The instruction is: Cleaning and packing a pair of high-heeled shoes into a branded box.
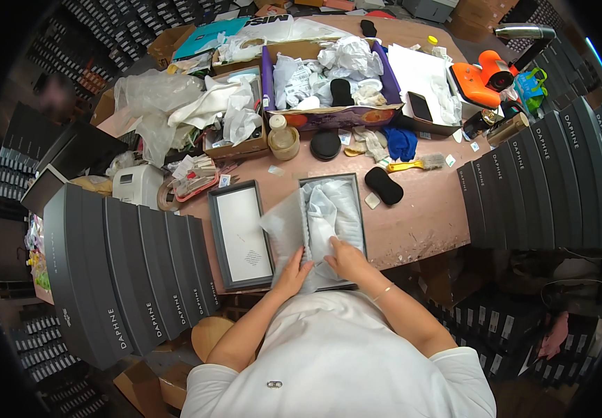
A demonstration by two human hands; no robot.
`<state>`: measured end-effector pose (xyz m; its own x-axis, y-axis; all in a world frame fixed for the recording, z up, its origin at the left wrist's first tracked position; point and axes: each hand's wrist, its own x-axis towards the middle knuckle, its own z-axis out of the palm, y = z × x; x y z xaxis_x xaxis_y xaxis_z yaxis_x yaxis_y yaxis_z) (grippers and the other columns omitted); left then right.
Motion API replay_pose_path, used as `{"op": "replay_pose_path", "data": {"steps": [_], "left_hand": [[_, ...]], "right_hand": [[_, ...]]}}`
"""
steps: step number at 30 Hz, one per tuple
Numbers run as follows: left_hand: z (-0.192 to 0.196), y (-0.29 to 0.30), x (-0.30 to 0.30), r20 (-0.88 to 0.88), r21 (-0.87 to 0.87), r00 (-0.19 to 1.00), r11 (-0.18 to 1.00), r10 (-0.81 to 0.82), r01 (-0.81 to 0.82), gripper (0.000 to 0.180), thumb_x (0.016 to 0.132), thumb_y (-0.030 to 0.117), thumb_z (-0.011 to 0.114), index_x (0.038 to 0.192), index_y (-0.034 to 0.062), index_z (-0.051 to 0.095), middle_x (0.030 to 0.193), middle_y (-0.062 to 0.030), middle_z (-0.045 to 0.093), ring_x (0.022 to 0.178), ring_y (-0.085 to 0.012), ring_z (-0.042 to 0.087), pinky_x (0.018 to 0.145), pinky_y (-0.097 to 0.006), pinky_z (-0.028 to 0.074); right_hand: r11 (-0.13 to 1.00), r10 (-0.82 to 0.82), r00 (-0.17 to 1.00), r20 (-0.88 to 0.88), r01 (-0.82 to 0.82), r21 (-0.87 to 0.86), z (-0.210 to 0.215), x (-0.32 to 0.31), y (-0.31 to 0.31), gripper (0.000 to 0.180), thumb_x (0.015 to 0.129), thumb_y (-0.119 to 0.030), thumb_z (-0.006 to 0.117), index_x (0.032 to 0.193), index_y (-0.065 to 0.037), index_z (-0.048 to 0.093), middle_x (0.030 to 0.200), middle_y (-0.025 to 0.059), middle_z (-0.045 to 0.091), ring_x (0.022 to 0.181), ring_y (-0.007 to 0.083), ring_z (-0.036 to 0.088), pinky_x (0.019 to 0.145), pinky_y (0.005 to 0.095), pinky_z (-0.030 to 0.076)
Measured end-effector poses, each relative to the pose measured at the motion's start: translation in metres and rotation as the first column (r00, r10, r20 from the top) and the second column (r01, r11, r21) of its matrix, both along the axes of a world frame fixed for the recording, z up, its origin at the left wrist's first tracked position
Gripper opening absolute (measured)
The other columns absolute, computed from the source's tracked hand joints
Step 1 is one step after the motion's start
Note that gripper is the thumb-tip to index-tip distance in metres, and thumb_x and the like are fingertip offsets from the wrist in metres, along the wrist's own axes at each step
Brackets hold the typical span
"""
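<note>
**Both hands on the tissue in the open grey box**

An open grey box (333,230) lies on the bench (426,209) right in front of the person, its long axis running away from the body toward the far clutter. White tissue paper (329,209) fills it and spills over the left wall in a translucent flap. The left hand (292,273) rests at the near left corner of the box, fingers pressed together and laid flat along the flap. The right hand (345,259) lies on the tissue inside the near end, fingers curled down onto the paper (whether they pinch a fold or only press it, I cannot tell). The two hands sit close together, the right one slightly farther in, so most of the tissue lies ahead of both sets of fingertips, along the length of the box.

Just left of the box, and parallel to it, lies its grey lid (240,235), pale inside facing up. A black oval pad (383,185) sits on the bench beyond the box's right far corner. Rows of dark boxes (133,272) stand on edge at either side of the person.
</note>
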<state>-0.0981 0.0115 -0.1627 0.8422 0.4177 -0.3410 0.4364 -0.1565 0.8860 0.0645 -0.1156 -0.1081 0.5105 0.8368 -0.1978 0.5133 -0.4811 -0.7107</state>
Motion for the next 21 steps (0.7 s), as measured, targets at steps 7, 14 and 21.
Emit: {"op": "replay_pose_path", "data": {"steps": [7, 14, 21], "left_hand": [[0.063, 0.013, 0.025, 0.208, 0.038, 0.921, 0.938, 0.33, -0.345, 0.092, 0.087, 0.042, 0.068, 0.149, -0.0008, 0.016, 0.148, -0.0269, 0.028, 0.137, -0.0366, 0.033, 0.11, -0.046, 0.03], [0.108, 0.041, 0.068, 0.032, -0.492, 0.932, 0.817, 0.361, -0.3, 0.107, 0.085, 0.057, 0.064, 0.151, 0.0052, -0.003, 0.152, -0.0295, 0.016, 0.142, -0.0382, 0.021, 0.113, -0.044, 0.024], [0.142, 0.063, 0.055, 0.113, -0.748, 0.833, 0.598, 0.542, -0.288, 0.085, 0.085, 0.06, 0.061, 0.141, 0.0032, 0.031, 0.138, -0.0186, 0.042, 0.128, -0.0293, 0.042, 0.107, -0.043, 0.033]], "right_hand": [[0.988, 0.033, 0.999, -0.006, -0.033, -0.151, 0.004, 0.019, 0.017, 0.031, 0.081, -0.022, 0.064, 0.102, 0.0, 0.059, 0.086, 0.0225, 0.066, 0.077, 0.0385, 0.065, 0.065, 0.0462, 0.051], [0.981, 0.078, 0.995, -0.066, -0.065, 0.185, 0.076, 0.025, 0.0, 0.033, 0.078, -0.015, 0.063, 0.108, -0.002, 0.063, 0.081, 0.0181, 0.065, 0.069, 0.0348, 0.064, 0.062, 0.0415, 0.051], [0.86, 0.362, 0.853, 0.375, -0.461, 0.22, 0.143, 0.05, 0.008, 0.037, 0.074, -0.012, 0.066, 0.111, -0.005, 0.06, 0.077, 0.0079, 0.056, 0.063, 0.027, 0.061, 0.055, 0.0402, 0.048]]}}
